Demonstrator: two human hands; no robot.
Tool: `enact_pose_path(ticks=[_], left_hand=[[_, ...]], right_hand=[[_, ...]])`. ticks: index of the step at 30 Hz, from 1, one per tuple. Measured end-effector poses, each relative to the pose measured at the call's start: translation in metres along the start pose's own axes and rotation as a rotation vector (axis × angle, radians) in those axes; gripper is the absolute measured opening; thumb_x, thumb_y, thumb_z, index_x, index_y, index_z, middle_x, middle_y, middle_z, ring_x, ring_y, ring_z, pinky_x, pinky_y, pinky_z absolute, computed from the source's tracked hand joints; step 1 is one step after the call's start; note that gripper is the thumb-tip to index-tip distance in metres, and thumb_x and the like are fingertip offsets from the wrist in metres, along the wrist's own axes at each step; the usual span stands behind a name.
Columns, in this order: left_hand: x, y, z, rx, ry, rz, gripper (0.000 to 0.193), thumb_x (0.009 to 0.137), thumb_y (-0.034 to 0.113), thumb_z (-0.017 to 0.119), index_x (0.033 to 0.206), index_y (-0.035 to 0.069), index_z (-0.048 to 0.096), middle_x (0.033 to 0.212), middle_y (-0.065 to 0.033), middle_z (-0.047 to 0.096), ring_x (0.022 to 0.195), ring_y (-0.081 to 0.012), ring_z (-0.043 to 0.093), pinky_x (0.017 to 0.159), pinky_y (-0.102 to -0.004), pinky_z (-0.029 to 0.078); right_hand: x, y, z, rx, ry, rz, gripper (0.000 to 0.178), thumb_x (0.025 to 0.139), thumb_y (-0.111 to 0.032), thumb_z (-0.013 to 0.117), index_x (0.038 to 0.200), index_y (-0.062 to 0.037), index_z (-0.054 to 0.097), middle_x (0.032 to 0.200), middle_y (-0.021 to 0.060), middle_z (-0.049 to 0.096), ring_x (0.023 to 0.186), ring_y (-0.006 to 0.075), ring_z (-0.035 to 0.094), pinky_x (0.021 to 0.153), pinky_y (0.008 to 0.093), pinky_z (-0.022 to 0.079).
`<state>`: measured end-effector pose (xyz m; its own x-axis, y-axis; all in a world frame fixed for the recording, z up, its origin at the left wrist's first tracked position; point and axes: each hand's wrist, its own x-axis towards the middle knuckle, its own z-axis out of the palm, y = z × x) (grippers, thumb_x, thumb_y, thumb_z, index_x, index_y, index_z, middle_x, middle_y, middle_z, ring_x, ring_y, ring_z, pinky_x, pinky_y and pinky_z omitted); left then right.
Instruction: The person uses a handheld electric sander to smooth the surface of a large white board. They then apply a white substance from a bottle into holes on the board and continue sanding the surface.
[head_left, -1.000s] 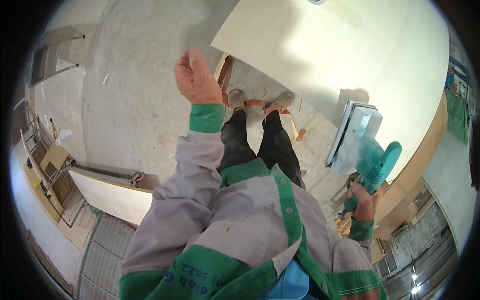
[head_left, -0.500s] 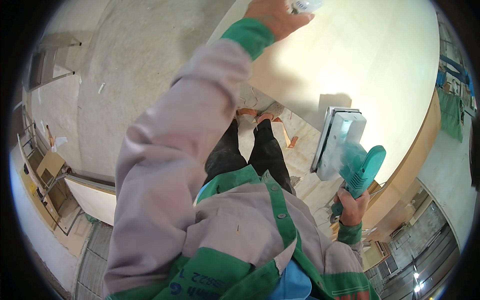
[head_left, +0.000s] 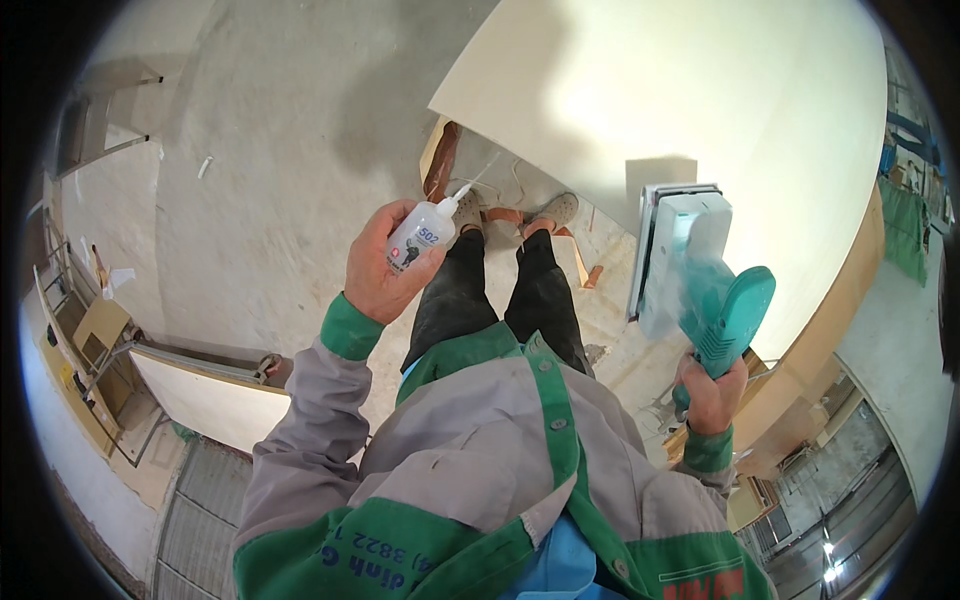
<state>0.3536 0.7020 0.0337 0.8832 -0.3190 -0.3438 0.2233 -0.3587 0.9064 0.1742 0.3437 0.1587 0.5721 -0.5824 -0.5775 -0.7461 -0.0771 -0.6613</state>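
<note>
My left hand [head_left: 372, 268] is closed around a small translucent white plastic glue bottle [head_left: 424, 238]. Its thin nozzle points up and to the right, over the floor near my feet. On the right, my right hand [head_left: 714, 396] grips the teal handle of a belt sander [head_left: 688, 262]. The sander's pale body is coated with dust, and its flat sanding side faces left. Beyond it lies a large cream-coloured panel [head_left: 760, 110]; whether the sander touches its near edge I cannot tell.
Brown strips [head_left: 443, 160] lie by my feet under the panel's corner. A white-faced board [head_left: 210, 392] stands at the lower left beside a metal-and-wood frame [head_left: 102, 335]. Far right, a green cloth [head_left: 900, 230] hangs beyond the panel.
My left hand has come back from over the panel toward my body, carrying the glue bottle. The sander in my right hand has shifted only slightly.
</note>
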Motion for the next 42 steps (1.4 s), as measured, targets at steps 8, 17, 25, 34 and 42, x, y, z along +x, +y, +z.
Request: enact_pose_path(ticks=[8, 17, 25, 34, 42], left_hand=[[0.014, 0.012, 0.002, 0.147, 0.054, 0.092, 0.057, 0.076, 0.017, 0.088, 0.124, 0.005, 0.062, 0.114, -0.0146, 0.068, 0.098, -0.0291, 0.070, 0.085, -0.0391, 0.057], [0.022, 0.015, -0.011, 0.385, 0.155, 0.375, 0.056, 0.072, 0.004, 0.084, 0.124, 0.014, 0.064, 0.123, -0.0106, 0.063, 0.111, -0.0335, 0.060, 0.090, -0.0439, 0.054], [0.037, 0.020, -0.026, 0.590, 0.175, 0.567, 0.060, 0.067, -0.005, 0.080, 0.122, 0.015, 0.066, 0.122, -0.0088, 0.064, 0.109, -0.0338, 0.058, 0.091, -0.0442, 0.051], [0.047, 0.024, -0.030, 0.634, 0.169, 0.614, 0.060, 0.067, -0.010, 0.077, 0.119, 0.016, 0.068, 0.121, -0.0063, 0.065, 0.108, -0.0332, 0.058, 0.091, -0.0433, 0.051], [0.050, 0.024, -0.033, 0.635, 0.152, 0.604, 0.059, 0.068, -0.011, 0.078, 0.119, 0.017, 0.068, 0.122, -0.0045, 0.065, 0.110, -0.0329, 0.057, 0.091, -0.0432, 0.051]], right_hand=[[0.001, -0.009, -0.008, -0.098, -0.014, -0.076, 0.014, 0.078, -0.003, 0.070, 0.092, 0.0001, 0.068, 0.081, -0.0008, 0.065, 0.070, 0.0085, 0.057, 0.064, 0.0269, 0.047], [0.001, -0.013, -0.006, -0.047, -0.043, -0.057, 0.013, 0.079, 0.000, 0.069, 0.092, 0.0001, 0.066, 0.078, -0.0003, 0.064, 0.066, 0.0088, 0.056, 0.062, 0.0265, 0.047], [0.001, -0.016, -0.003, -0.014, -0.048, -0.031, 0.012, 0.078, -0.003, 0.068, 0.090, 0.0005, 0.066, 0.076, 0.0009, 0.063, 0.065, 0.0097, 0.056, 0.061, 0.0267, 0.046], [0.003, -0.015, -0.006, -0.052, -0.046, 0.001, 0.013, 0.077, -0.004, 0.067, 0.089, 0.0009, 0.066, 0.075, 0.0009, 0.063, 0.066, 0.0106, 0.056, 0.063, 0.0272, 0.046], [0.004, -0.017, -0.003, -0.023, -0.052, 0.015, 0.014, 0.077, -0.004, 0.066, 0.090, 0.0007, 0.066, 0.075, 0.0019, 0.063, 0.065, 0.0110, 0.057, 0.062, 0.0271, 0.046]])
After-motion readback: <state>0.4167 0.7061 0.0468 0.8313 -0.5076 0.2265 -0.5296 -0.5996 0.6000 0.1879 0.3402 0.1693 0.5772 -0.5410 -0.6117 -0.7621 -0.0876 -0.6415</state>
